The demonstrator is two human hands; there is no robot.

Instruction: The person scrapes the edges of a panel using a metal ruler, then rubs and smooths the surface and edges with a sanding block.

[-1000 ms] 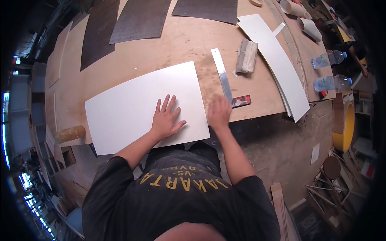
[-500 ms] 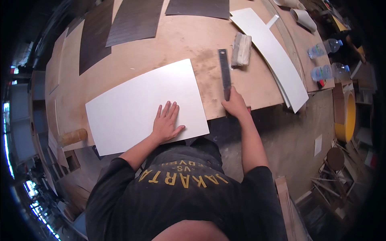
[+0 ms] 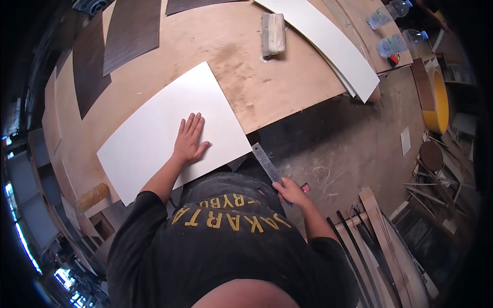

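Note:
My left hand (image 3: 189, 142) lies flat on a white sheet (image 3: 169, 118), fingers stretched out and thumb spread. The sheet rests on the wooden worktable and overhangs its near edge. My right hand (image 3: 291, 192) is closed around a metal ruler (image 3: 265, 162), low beside my body and off the table's edge. The ruler's far end points up and left, close to the sheet's near right corner. A small red and black piece (image 3: 306, 188) shows beside that hand; what it belongs to is hidden.
A wrapped block (image 3: 272, 35) sits on the worktable (image 3: 231, 77). Dark panels (image 3: 132, 33) lie at the back left, curved white strips (image 3: 328, 46) at the right. Plastic bottles (image 3: 393, 46) lie beyond. A brown roll (image 3: 94, 196) is at the left edge. Timber pieces (image 3: 382, 231) lean at the lower right.
My right hand has brought the ruler from above the table down to below its near edge, beside my body. My left hand stays flat on the sheet. The view has shifted.

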